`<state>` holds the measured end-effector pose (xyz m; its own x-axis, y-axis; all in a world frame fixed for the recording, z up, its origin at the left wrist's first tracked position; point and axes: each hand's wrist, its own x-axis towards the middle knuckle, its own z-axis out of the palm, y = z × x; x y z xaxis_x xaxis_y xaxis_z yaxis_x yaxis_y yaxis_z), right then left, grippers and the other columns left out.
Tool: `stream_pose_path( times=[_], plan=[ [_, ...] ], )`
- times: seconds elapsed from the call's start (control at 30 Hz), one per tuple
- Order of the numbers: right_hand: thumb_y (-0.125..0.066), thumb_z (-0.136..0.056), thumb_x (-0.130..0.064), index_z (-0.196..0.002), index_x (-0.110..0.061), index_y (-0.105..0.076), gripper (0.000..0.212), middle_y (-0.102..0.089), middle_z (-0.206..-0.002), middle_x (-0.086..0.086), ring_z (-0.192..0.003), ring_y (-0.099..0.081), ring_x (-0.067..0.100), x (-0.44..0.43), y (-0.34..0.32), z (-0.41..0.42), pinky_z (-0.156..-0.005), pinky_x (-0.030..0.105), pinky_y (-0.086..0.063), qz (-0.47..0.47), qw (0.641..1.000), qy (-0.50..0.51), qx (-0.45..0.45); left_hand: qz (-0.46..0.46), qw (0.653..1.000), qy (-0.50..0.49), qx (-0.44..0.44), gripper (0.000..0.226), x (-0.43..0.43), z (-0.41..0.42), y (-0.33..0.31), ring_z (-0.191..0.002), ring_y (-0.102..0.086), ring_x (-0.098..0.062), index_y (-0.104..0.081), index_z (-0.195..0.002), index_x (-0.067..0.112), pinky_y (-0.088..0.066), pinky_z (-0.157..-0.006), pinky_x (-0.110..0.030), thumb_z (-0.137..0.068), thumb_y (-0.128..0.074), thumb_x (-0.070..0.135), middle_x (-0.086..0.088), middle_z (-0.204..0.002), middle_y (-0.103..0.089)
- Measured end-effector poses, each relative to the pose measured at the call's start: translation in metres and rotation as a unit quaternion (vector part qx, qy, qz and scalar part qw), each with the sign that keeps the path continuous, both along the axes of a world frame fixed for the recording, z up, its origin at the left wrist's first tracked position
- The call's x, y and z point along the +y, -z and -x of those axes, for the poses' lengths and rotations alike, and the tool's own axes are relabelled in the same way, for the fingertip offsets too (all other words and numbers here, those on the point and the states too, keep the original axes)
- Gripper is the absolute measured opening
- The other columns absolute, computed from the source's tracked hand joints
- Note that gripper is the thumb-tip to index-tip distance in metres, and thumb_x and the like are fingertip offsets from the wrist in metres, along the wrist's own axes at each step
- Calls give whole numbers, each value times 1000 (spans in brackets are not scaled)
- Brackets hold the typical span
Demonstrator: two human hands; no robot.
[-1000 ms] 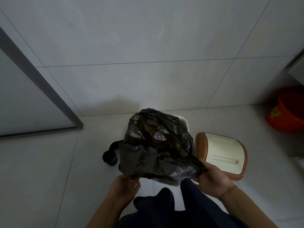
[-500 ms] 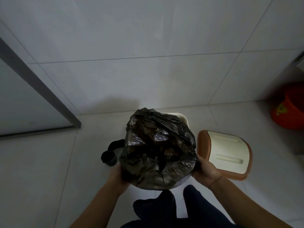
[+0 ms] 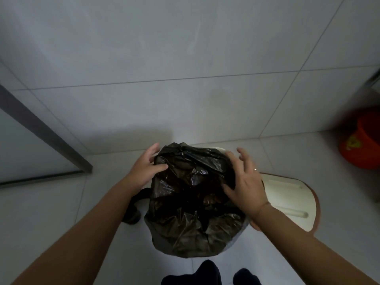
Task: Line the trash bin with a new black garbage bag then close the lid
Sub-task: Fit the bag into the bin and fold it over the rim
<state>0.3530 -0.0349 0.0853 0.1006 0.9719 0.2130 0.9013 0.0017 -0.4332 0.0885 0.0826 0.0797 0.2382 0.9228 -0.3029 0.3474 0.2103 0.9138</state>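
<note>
The black garbage bag [image 3: 195, 204] lies crumpled over the mouth of the white trash bin, of which only the far rim [image 3: 220, 149] shows. At the bag's far left edge my left hand [image 3: 146, 167] has its thumb on top of the plastic and its fingers behind it. My right hand [image 3: 244, 182] is on the bag's far right side, fingers spread, with a fold of plastic caught under the thumb. The bin's cream lid with a brown rim [image 3: 287, 200] lies flat on the floor just right of the bin.
A roll of black bags [image 3: 133, 208] sits on the floor left of the bin. An orange bucket [image 3: 364, 140] stands at the far right by the wall. A metal door frame [image 3: 41, 128] runs along the left. My dark-socked feet [image 3: 205, 272] are right below the bin.
Both hands have moved from the near edge of the bag to its far edge, on either side. The bag now sits lower and spreads wider over the bin.
</note>
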Motion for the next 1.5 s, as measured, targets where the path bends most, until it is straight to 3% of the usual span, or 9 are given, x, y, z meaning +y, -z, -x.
stream_pose_path(
  times=[0.17, 0.43, 0.57, 0.83, 0.97, 1.13, 1.3, 1.4, 1.5],
  plan=[
    [-60, -80, -8, -138, -14, -45, 60, -42, -147, 12, -128, -49, 30, 40, 1, -22, -105, 32, -39, 42, 998, -36, 22, -35, 998, -29, 31, 32, 25, -21, -3, -77, -57, 9, -64, -121, 14, -45, -60, 0, -89, -61, 16, 4, -102, -64],
    [-59, -79, -3, -105, -11, -72, 30, -75, -102, 11, -95, -67, 22, 89, 14, -31, -80, 21, -43, 29, 987, 36, 154, 37, 997, -47, 43, 34, 43, -37, 13, -106, -64, -26, -66, -115, 3, -48, -97, -36, -92, -56, 26, -16, -119, -67],
    [-61, -80, 2, -93, 2, -71, 17, -70, -62, -4, -60, -64, 8, 108, 18, -30, -62, 19, -51, 129, 879, 97, 448, 110, 990, -20, 83, 24, 53, -43, 17, -107, -63, -27, -70, -103, 13, -48, -100, -37, -89, -59, 28, -13, -119, -68],
    [-43, -88, -14, -62, -4, -68, 37, -71, -54, 8, -48, -69, 20, 123, 28, -43, -50, 24, -57, 361, 688, 166, 606, 220, 958, 32, 178, 26, 63, -54, 12, -79, -67, -31, -73, -95, 4, -56, -74, -37, -80, -67, 24, -18, -98, -71],
    [-44, -92, -21, -57, -9, -58, 40, -64, -53, 8, -46, -62, 22, 112, 46, -38, -55, 24, -51, 393, 711, 199, 548, 229, 949, 16, 218, 21, 67, -51, 15, -68, -62, -28, -68, -88, 1, -51, -74, -37, -87, -60, 20, -15, -79, -65],
    [-35, -100, -19, -112, 5, -57, 34, -53, -131, 21, -113, -56, 30, 88, 48, -31, -87, 33, -44, 424, 803, 221, 356, 253, 941, -31, 221, 32, 48, -28, 38, -87, -56, -27, -62, -114, -4, -46, -83, -36, -96, -45, 17, -19, -109, -61],
    [-47, -83, -3, -105, -9, -64, 28, -63, -109, 14, -101, -60, 29, 64, 9, -38, -88, 28, -45, 25, 934, 253, 252, 253, 938, -238, -20, 16, 5, 0, 44, -72, -53, -23, -58, -92, 9, -43, -65, -28, -92, -51, 23, -12, -97, -56],
    [-46, -77, -7, -95, -20, -64, 29, -59, -93, -4, -89, -55, 10, 35, -33, 8, -82, 12, -39, -69, 985, -71, 141, 213, 949, -215, -91, 42, -35, 13, 27, -90, -59, -18, -56, -114, 17, -48, -78, -35, -92, -43, 51, -2, -108, -61],
    [-44, -89, -24, -135, -27, -44, 46, -48, -137, 4, -123, -46, 25, 17, -14, 54, -107, 37, -35, 257, 915, -304, -70, 198, 967, -128, -100, 56, -79, 12, 11, -108, -62, -15, -54, -121, 36, -55, -84, -37, -74, -60, 66, 9, -118, -63]
  ],
)
